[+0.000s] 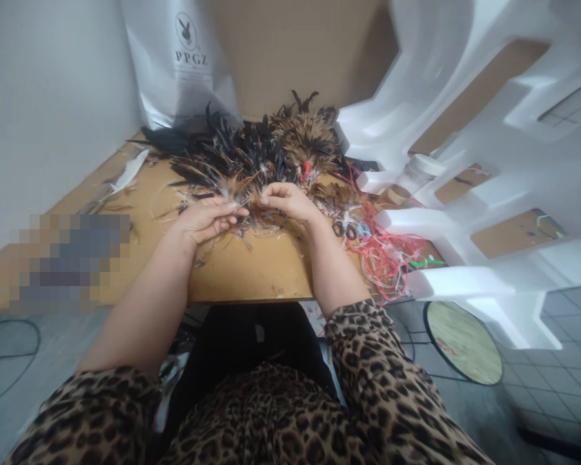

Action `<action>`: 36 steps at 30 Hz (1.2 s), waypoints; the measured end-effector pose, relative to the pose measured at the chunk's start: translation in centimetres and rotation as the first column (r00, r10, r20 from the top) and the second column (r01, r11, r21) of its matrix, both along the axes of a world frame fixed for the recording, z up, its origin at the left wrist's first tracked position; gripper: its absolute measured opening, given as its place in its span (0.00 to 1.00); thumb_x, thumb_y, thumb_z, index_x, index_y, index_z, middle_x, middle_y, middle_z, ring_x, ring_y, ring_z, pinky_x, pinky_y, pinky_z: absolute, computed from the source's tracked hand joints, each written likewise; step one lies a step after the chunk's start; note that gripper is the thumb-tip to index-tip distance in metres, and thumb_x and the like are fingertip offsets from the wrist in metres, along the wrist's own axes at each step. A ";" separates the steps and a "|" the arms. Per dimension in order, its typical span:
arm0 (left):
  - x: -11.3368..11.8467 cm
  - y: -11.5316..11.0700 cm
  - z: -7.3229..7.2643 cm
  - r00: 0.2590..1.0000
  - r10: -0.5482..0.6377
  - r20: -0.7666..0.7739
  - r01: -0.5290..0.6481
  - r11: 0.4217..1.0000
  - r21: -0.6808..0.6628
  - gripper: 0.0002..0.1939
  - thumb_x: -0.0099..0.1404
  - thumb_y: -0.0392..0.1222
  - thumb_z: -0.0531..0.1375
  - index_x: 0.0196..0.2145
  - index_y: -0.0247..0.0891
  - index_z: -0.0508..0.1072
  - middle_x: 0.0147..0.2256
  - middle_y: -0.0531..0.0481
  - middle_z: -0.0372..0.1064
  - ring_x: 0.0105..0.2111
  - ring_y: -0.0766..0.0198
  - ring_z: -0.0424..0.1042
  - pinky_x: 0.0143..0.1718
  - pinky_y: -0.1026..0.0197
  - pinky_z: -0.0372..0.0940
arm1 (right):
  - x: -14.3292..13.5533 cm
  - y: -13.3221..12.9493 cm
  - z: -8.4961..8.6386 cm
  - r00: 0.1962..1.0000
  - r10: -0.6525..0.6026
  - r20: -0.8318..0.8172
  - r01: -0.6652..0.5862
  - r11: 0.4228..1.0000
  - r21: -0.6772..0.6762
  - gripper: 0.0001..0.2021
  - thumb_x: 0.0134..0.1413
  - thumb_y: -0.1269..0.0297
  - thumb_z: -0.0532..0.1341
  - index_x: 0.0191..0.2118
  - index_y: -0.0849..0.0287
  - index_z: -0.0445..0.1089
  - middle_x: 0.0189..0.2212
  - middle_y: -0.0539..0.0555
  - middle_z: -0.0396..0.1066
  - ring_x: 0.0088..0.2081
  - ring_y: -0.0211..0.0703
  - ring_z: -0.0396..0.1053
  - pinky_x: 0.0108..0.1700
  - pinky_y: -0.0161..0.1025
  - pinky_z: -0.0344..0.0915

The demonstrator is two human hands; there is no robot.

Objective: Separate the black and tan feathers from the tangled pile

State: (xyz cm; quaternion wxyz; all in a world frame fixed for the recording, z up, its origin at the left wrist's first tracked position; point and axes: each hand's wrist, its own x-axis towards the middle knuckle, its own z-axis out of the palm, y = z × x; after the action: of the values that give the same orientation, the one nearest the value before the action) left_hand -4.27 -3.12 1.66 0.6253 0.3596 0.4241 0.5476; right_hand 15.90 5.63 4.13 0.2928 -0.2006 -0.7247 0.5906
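Observation:
Over the near side of the feather pile, my left hand (pixel 208 219) is closed in a pinch on a light brown feather (pixel 228 192) that points up from the fingertips. Close by on the right, my right hand (pixel 290 200) pinches brown feather tufts (pixel 254 196) between thumb and forefinger. The fingertips of both hands are a short gap apart. Behind them lie a heap of black feathers (pixel 244 148) and a bunch of brown feathers (pixel 305 139) with a red tie (pixel 306 169) at its base. Loose feather bits lie beneath the hands.
Scissors (pixel 345 230) with dark handles and tangled pink strings (pixel 387 258) lie on the table (pixel 252 278) to the right. White foam packaging (pixel 445 226) borders that side, with a jar (pixel 419 174) beside it. A white bag (pixel 184 77) stands behind; a white feather (pixel 130 169) lies left.

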 end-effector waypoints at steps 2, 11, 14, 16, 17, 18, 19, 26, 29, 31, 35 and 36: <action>0.0 0.1 0.0 1.000 0.009 0.006 -0.009 1.000 0.000 0.03 0.53 0.30 0.63 0.29 0.27 0.75 0.31 0.38 0.75 0.19 0.72 0.68 0.23 0.69 0.68 | -0.1 0.0 -0.1 1.000 -0.013 -0.003 0.013 1.000 -0.012 0.12 0.42 0.59 0.66 0.27 0.62 0.68 0.20 0.48 0.67 0.23 0.30 0.61 0.28 0.30 0.59; 0.2 1.0 0.0 0.971 0.214 0.103 -0.226 0.967 0.120 0.03 0.55 0.30 0.61 0.26 0.29 0.74 0.28 0.45 0.74 0.21 0.75 0.68 0.21 0.76 0.63 | -2.0 -0.2 -1.2 0.955 -0.296 0.016 0.294 0.940 -0.174 0.16 0.39 0.54 0.68 0.27 0.62 0.69 0.19 0.48 0.67 0.21 0.29 0.60 0.22 0.27 0.56; 0.5 1.1 0.0 0.965 0.247 0.087 -0.258 0.955 0.145 0.02 0.56 0.31 0.61 0.26 0.30 0.74 0.29 0.45 0.74 0.21 0.75 0.69 0.23 0.75 0.64 | -3.3 -1.0 -1.5 0.961 -0.275 0.004 0.267 0.931 -0.247 0.17 0.38 0.52 0.68 0.29 0.62 0.69 0.16 0.46 0.64 0.18 0.28 0.56 0.19 0.28 0.51; 0.8 1.1 -0.1 0.970 0.238 0.040 -0.241 0.961 0.138 0.01 0.55 0.32 0.62 0.27 0.31 0.74 0.29 0.46 0.75 0.22 0.74 0.69 0.24 0.74 0.65 | -4.1 -1.8 -1.5 0.963 -0.266 -0.033 0.247 0.929 -0.276 0.18 0.38 0.51 0.68 0.30 0.62 0.70 0.15 0.45 0.63 0.17 0.27 0.54 0.18 0.28 0.50; 0.9 1.0 -0.1 0.973 0.231 0.017 -0.232 0.964 0.129 0.02 0.54 0.32 0.62 0.28 0.31 0.75 0.29 0.46 0.75 0.22 0.74 0.70 0.24 0.74 0.65 | -4.4 -2.2 -1.4 0.960 -0.276 -0.055 0.249 0.923 -0.294 0.18 0.38 0.52 0.68 0.30 0.62 0.70 0.15 0.45 0.63 0.17 0.27 0.55 0.19 0.27 0.50; 1.0 1.0 -0.1 0.974 0.225 -0.003 -0.223 0.967 0.120 0.03 0.54 0.32 0.63 0.29 0.31 0.75 0.29 0.46 0.75 0.22 0.73 0.70 0.23 0.74 0.65 | -4.7 -2.5 -1.3 0.953 -0.296 -0.072 0.260 0.913 -0.313 0.18 0.38 0.52 0.68 0.30 0.62 0.69 0.16 0.45 0.63 0.18 0.27 0.55 0.19 0.27 0.51; 1.1 1.0 -0.2 0.975 0.219 -0.018 -0.216 0.970 0.112 0.04 0.54 0.33 0.63 0.30 0.31 0.75 0.29 0.45 0.75 0.22 0.73 0.70 0.22 0.74 0.64 | -4.9 -2.8 -1.2 0.944 -0.320 -0.085 0.276 0.903 -0.330 0.17 0.38 0.53 0.68 0.29 0.62 0.68 0.16 0.44 0.63 0.18 0.27 0.56 0.20 0.27 0.52; 1.1 1.0 -0.3 0.981 0.185 -0.056 -0.180 0.980 0.086 0.07 0.54 0.35 0.63 0.32 0.29 0.76 0.31 0.42 0.75 0.22 0.72 0.72 0.19 0.75 0.63 | -5.0 -2.5 -1.6 0.922 -0.374 -0.104 0.333 0.900 -0.283 0.15 0.37 0.55 0.67 0.26 0.62 0.67 0.17 0.44 0.62 0.20 0.27 0.56 0.23 0.28 0.54; 1.0 1.1 -0.4 0.978 0.201 -0.048 -0.196 0.976 0.092 0.07 0.55 0.35 0.63 0.33 0.29 0.76 0.30 0.43 0.75 0.22 0.72 0.72 0.19 0.75 0.62 | -5.0 -2.0 -2.1 0.923 -0.363 -0.128 0.330 0.918 -0.221 0.16 0.36 0.55 0.67 0.26 0.62 0.68 0.19 0.45 0.63 0.23 0.29 0.59 0.26 0.29 0.56; 1.1 1.1 -0.4 0.978 0.201 -0.061 -0.196 0.977 0.088 0.07 0.55 0.35 0.63 0.32 0.29 0.75 0.29 0.43 0.75 0.22 0.72 0.72 0.19 0.75 0.62 | -5.1 -1.7 -2.3 0.925 -0.353 -0.138 0.327 0.928 -0.177 0.15 0.36 0.55 0.67 0.26 0.62 0.68 0.20 0.45 0.64 0.24 0.30 0.60 0.27 0.30 0.57; 1.3 0.9 -0.3 0.971 0.179 -0.158 -0.169 0.983 0.078 0.06 0.53 0.36 0.64 0.28 0.29 0.75 0.26 0.44 0.74 0.20 0.71 0.71 0.19 0.73 0.63 | -5.2 -1.6 -2.6 0.929 -0.335 -0.158 0.323 0.942 -0.095 0.14 0.38 0.55 0.65 0.25 0.62 0.67 0.21 0.46 0.65 0.25 0.31 0.60 0.29 0.30 0.58; 1.4 0.8 -0.3 0.967 0.172 -0.186 -0.161 0.984 0.071 0.06 0.53 0.37 0.64 0.28 0.29 0.75 0.25 0.44 0.74 0.19 0.71 0.70 0.19 0.73 0.64 | -5.2 -1.7 -2.6 0.930 -0.332 -0.157 0.324 0.943 -0.079 0.14 0.38 0.56 0.65 0.25 0.62 0.67 0.21 0.47 0.65 0.25 0.31 0.60 0.29 0.30 0.59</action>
State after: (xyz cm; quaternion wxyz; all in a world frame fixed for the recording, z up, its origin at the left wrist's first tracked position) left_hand -2.87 -2.34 1.38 0.5232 0.3908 0.4958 0.5724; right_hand 10.71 3.96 1.52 0.4422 -0.2757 -0.6383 0.5666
